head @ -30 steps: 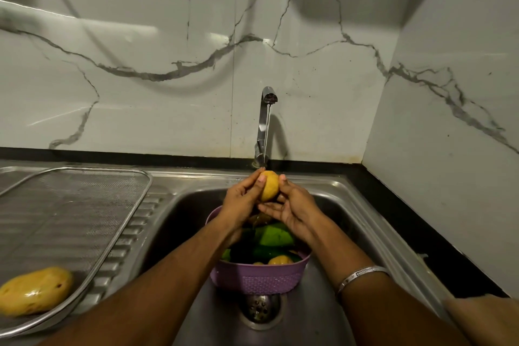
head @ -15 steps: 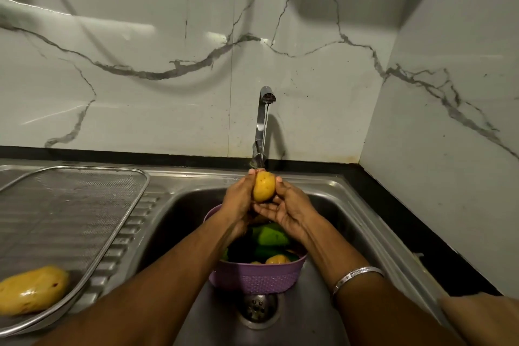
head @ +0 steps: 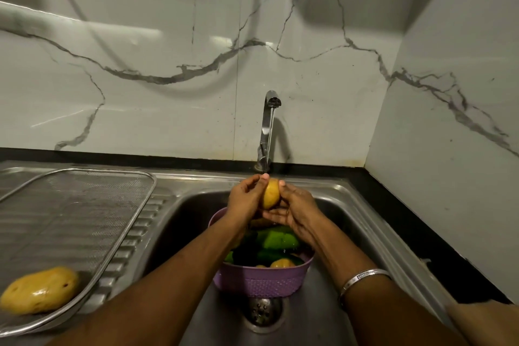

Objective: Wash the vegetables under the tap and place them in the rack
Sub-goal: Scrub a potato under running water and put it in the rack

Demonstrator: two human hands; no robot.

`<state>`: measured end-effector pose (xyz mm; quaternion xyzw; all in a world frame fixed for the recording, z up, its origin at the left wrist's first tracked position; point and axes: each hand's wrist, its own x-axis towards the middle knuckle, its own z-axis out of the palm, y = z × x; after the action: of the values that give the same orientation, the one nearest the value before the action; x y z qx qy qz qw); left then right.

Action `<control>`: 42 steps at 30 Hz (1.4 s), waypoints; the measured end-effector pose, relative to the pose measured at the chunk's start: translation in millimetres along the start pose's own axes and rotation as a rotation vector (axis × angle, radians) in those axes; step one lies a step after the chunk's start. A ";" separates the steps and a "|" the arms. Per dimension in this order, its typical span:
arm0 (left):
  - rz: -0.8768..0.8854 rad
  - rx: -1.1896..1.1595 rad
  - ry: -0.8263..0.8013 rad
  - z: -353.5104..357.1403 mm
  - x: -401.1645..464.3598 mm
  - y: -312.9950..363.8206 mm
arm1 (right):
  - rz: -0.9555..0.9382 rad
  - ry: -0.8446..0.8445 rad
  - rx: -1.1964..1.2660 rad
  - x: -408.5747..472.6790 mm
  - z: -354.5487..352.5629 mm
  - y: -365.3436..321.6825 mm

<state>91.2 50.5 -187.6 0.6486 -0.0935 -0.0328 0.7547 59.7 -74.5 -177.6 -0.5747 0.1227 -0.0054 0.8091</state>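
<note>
A small yellow potato [head: 271, 194] is held between both hands under a thin stream from the tap [head: 269, 126]. My left hand [head: 245, 199] grips its left side, thumb on top; my right hand [head: 295, 208] cups it from the right and below. Beneath them a purple basket [head: 261, 281] stands in the sink [head: 351, 205], holding green vegetables [head: 276, 239] and another yellow potato [head: 282, 263]. On the left, a wire mesh rack [head: 84, 205] lies on the drainboard with one large wet potato [head: 39, 289] in its near corner.
The sink drain [head: 262, 309] sits just in front of the basket. A black counter strip [head: 421, 233] runs along the right side, under the marble wall. A silver bangle [head: 362, 279] is on my right wrist.
The potato has turned in my hands from tilted to more upright. Both hands stay under the tap, shifted slightly.
</note>
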 end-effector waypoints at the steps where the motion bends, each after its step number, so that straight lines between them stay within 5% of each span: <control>1: 0.031 0.068 -0.001 -1.5 -1.0 -0.5 | -0.010 0.008 -0.060 -0.2 -0.6 1.0; 7: 0.065 0.275 -0.188 -14.4 -2.5 -11.1 | -0.095 0.057 -0.293 3.6 -1.5 8.9; 13: 0.301 0.699 -0.249 -16.5 0.1 -13.0 | -0.099 0.157 -0.361 8.6 6.7 7.9; 17: -0.043 0.260 -0.159 1.8 -8.2 -3.2 | -0.210 0.209 -0.478 11.8 15.6 12.0; 21: -0.333 0.007 -0.096 6.1 -9.8 7.6 | -0.530 0.157 -0.824 6.0 18.1 23.7; 24: -0.423 -0.040 -0.133 1.7 -7.8 10.9 | -0.736 0.130 -1.029 6.1 13.2 27.7; 27: -0.317 0.027 0.005 2.9 -1.3 9.7 | -0.831 0.185 -1.117 6.3 17.5 29.4; 32: 0.244 0.529 0.038 -2.8 1.3 2.5 | -0.418 0.421 -0.700 17.4 38.0 15.1; 35: 0.467 0.675 -0.014 -12.4 0.8 1.1 | 0.042 0.271 -0.325 17.9 37.0 4.0; 37: 0.513 0.769 -0.057 -15.2 -2.0 -2.2 | 0.181 0.193 -0.185 11.3 33.8 1.3; 39: 0.445 0.829 -0.031 -13.8 2.7 -11.3 | 0.135 0.231 -0.293 9.3 35.9 1.3; 42: 0.159 0.799 -0.006 -10.6 13.9 -16.7 | -0.217 0.377 -0.867 7.1 38.2 7.9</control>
<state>107.9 55.8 -204.2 0.8814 -0.1510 0.0627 0.4431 73.4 -37.4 -174.6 -0.8574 0.1976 -0.1423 0.4535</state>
